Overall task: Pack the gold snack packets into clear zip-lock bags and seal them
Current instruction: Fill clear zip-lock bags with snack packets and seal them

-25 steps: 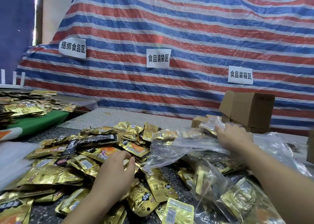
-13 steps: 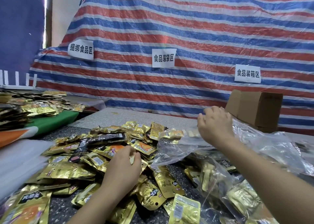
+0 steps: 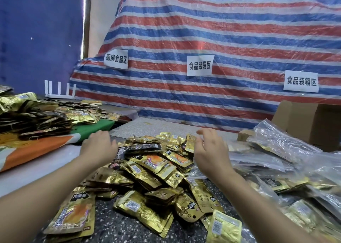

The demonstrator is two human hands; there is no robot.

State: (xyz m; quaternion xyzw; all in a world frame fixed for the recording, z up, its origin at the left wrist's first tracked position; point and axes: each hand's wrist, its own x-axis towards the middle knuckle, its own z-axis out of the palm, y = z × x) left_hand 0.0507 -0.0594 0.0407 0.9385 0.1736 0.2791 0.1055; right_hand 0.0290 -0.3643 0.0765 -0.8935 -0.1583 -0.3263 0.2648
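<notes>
Our left hand (image 3: 98, 146) and right hand (image 3: 210, 150) reach over the heap, each grip loose and holding nothing, fingers relaxed. Between and below them lies the pile of gold snack packets (image 3: 147, 172), spread on the dark speckled table (image 3: 118, 228). Clear zip-lock bags (image 3: 280, 146), some already filled with packets, are heaped at our right. Behind those stands a cardboard box (image 3: 317, 124) against the striped tarp (image 3: 212, 30).

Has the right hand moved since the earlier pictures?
Yes. The right hand left the clear bags, away from the cardboard box, toward the packet pile.
</notes>
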